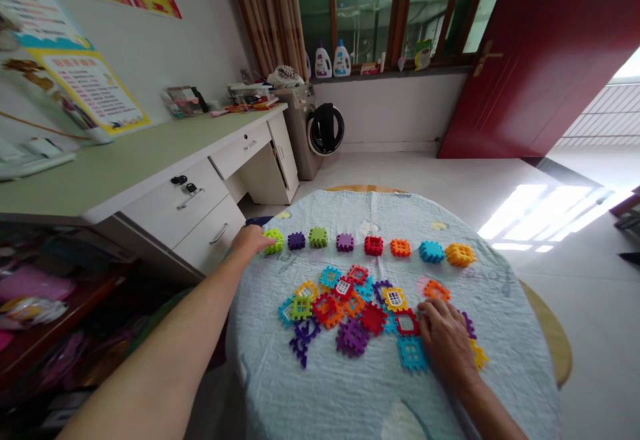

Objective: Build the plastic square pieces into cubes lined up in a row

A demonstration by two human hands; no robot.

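Observation:
At the left end of a row of stacked interlocking plastic blocks, my left hand [251, 238] has its fingers closed around the edge of a lime-green block stack [273, 242]. My right hand [446, 333] lies palm down over the loose pieces, its fingers slightly bent and apart. Its fingertips are beside a red square frame piece [407, 313] and below an orange piece [437, 290]. A blue window piece [412, 353] lies to its left. Purple [469, 325] and yellow [479, 355] pieces show partly from behind it. What lies under the palm is hidden.
Along the row stand purple [297, 241], green [318, 237], red [373, 246], orange [401, 248], blue [431, 251] and yellow [461, 255] stacks. Mixed loose pieces [353, 337] lie mid-table on a pale blue cloth [350, 400]. A desk [150, 153] is at left.

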